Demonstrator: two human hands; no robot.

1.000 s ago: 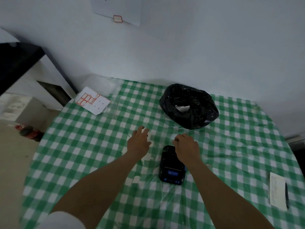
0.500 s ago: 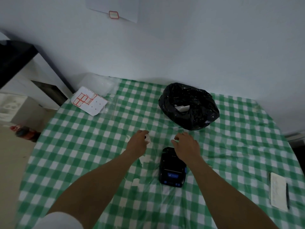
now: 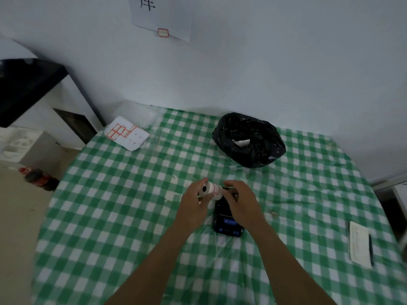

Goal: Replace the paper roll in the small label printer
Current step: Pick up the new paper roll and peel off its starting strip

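The paper roll (image 3: 211, 190) is being pinched in the left hand (image 3: 193, 205) just above the label printer's (image 3: 226, 219) far end, seemingly to line it up, while the right hand (image 3: 241, 202) is cupping and steadying the printer on the table (image 3: 110, 216).

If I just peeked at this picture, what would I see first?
First you'd see the two hands in the middle: the left hand holds a small white paper roll just above a black label printer, and the right hand rests on the printer. Next comes the green checked tablecloth covering the whole table. A crumpled black plastic bag sits behind the hands, near the wall.
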